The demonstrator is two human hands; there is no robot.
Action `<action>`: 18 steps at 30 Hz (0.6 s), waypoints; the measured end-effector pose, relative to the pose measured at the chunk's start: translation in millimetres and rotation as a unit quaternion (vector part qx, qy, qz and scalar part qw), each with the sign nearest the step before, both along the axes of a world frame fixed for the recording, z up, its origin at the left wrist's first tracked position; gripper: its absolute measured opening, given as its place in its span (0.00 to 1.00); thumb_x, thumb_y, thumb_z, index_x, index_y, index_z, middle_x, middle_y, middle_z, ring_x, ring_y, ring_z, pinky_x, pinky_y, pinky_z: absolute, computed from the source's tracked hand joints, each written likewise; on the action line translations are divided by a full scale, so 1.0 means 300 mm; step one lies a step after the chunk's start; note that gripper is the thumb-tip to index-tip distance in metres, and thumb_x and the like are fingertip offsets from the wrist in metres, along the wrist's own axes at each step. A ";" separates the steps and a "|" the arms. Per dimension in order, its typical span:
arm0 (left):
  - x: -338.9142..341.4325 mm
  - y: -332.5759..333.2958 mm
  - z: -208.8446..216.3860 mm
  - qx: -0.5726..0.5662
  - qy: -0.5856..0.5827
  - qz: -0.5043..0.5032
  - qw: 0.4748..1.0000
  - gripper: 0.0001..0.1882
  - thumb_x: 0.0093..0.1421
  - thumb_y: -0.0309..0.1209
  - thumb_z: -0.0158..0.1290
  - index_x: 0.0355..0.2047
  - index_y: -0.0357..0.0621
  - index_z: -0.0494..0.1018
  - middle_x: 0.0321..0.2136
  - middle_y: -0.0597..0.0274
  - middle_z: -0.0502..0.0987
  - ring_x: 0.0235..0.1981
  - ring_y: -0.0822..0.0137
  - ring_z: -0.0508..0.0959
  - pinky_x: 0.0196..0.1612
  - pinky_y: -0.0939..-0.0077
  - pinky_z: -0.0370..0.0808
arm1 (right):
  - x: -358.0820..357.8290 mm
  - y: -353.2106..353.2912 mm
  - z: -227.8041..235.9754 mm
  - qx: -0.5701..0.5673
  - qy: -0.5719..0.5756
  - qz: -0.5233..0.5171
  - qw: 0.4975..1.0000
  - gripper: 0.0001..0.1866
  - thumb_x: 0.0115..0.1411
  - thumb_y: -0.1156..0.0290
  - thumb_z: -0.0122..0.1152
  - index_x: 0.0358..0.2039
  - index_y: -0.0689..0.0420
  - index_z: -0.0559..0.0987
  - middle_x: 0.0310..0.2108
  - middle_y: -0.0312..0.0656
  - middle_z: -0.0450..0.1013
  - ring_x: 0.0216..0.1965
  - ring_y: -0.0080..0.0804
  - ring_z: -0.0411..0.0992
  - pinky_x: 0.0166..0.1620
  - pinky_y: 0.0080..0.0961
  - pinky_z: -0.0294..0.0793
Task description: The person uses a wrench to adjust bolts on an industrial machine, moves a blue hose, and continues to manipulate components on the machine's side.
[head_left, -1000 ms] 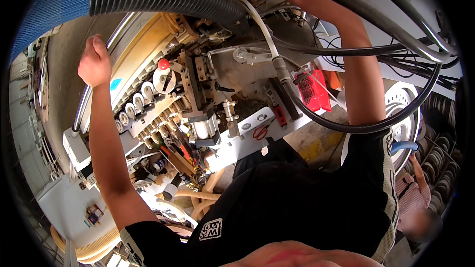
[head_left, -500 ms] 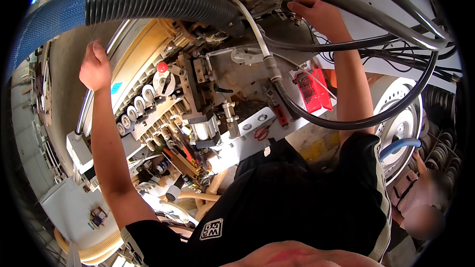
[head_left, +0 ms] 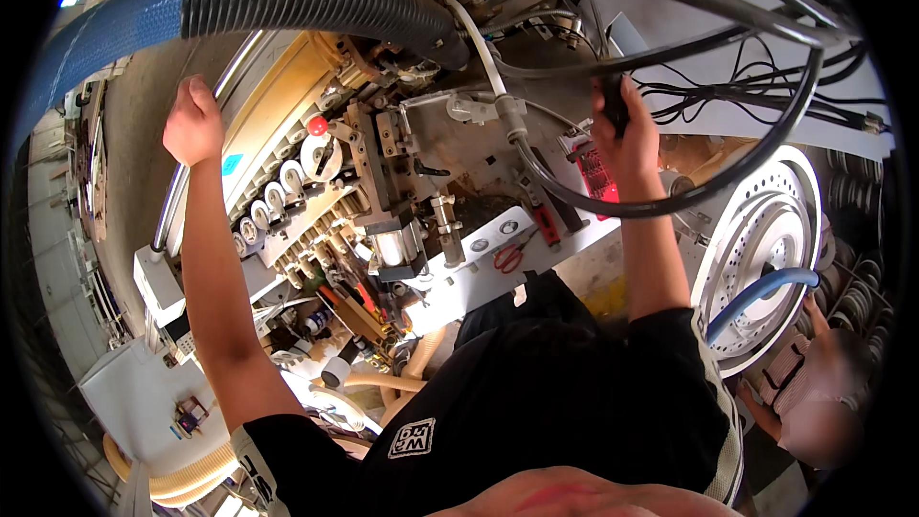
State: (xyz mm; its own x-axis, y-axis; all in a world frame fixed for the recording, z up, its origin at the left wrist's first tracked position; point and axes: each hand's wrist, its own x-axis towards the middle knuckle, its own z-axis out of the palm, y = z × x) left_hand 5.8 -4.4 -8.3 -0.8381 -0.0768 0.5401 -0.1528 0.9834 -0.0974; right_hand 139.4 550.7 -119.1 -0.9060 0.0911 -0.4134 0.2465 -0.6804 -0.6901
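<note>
My left hand (head_left: 193,123) is closed in a fist over the long metal rail (head_left: 170,206) on the left side of the machine. What its fingers hold, if anything, is hidden. At the right, my right hand (head_left: 632,148) is wrapped round the black handle of a hand tool (head_left: 614,105). A thin metal part seems to reach up from the handle, but its kind cannot be made out. Just below that hand lies a red plastic case (head_left: 597,172), partly covered by my wrist. A black hose (head_left: 661,211) loops across my right forearm.
A thick black ribbed hose (head_left: 316,2) crosses the upper left. The machine has a red knob (head_left: 318,125) and a row of white rollers (head_left: 276,195). Red scissors (head_left: 510,257) and a red-black tool (head_left: 547,224) lie near the front edge. Another person (head_left: 814,364) stands right.
My right hand has drawn back toward me from the machine's far part and now grips a black-handled tool. The left hand stays closed in about the same place.
</note>
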 end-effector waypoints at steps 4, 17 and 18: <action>-0.020 0.010 -0.009 -0.003 0.003 0.004 1.000 0.21 0.71 0.52 0.37 0.45 0.67 0.80 0.35 0.57 0.85 0.35 0.44 0.84 0.37 0.47 0.79 | 0.304 0.016 -0.125 -0.121 0.032 -0.087 0.988 0.21 0.74 0.47 0.47 0.49 0.52 0.76 0.28 0.34 0.73 0.17 0.20 0.60 0.21 0.20 0.58; 0.069 0.016 -0.089 0.370 0.240 -0.258 0.860 0.10 0.66 0.33 0.56 0.43 0.42 0.79 0.38 0.55 0.84 0.35 0.59 0.83 0.41 0.63 0.78 | 0.923 0.018 -0.029 -0.175 0.070 -0.189 0.964 0.24 0.70 0.43 0.52 0.49 0.52 0.76 0.31 0.35 0.72 0.29 0.30 0.66 0.34 0.27 0.64; 0.195 0.097 -0.091 0.295 0.247 -0.318 0.866 0.07 0.63 0.25 0.57 0.42 0.39 0.78 0.35 0.60 0.83 0.32 0.66 0.81 0.40 0.72 0.76 | 0.953 0.010 -0.033 -0.184 0.078 -0.194 0.960 0.24 0.70 0.45 0.54 0.50 0.53 0.76 0.35 0.36 0.73 0.32 0.30 0.69 0.37 0.28 0.66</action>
State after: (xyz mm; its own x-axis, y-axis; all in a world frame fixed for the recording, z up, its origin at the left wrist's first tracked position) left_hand 64.3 24.8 -35.6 -0.4899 -0.0694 0.8690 0.5590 0.7399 0.3742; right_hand 425.3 553.8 -128.9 -0.8873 0.3079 -0.3435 -0.1621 -0.9053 -0.3927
